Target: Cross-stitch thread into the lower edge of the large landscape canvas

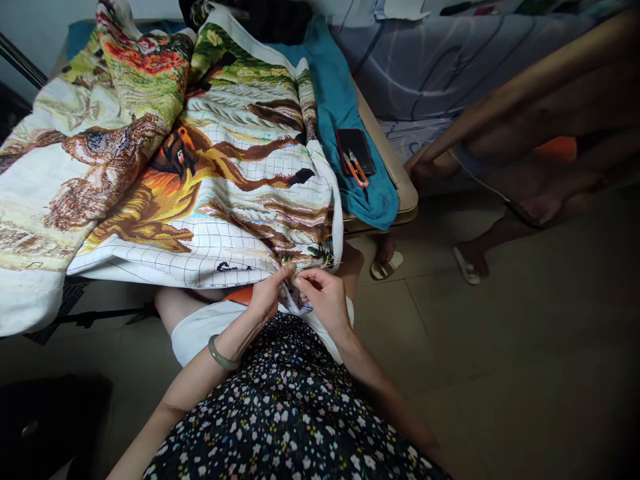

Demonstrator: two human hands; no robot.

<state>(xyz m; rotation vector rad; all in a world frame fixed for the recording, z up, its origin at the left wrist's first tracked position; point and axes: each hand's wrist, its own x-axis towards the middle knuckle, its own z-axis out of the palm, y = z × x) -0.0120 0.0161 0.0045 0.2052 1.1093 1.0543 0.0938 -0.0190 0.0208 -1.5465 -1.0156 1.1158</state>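
A large cross-stitch cloth (230,233) with stitched horses and a printed grid spreads over the table and hangs down to my lap. My left hand (269,291) grips the cloth's gathered near edge between thumb and fingers. Close beside it, my right hand (324,293) is closed in a pinch at the same bunched edge. Whatever sits between the right fingertips is too small to make out. Loose yellowish threads (329,261) stick out of the cloth just above the right hand.
A phone (354,148) lies on a teal cloth (330,87) at the table's right side, with orange-handled thread snips (357,172) on it. The rounded table edge (406,193) is beyond. Another person (530,127) sits at the right, by a patterned grey cover (425,67).
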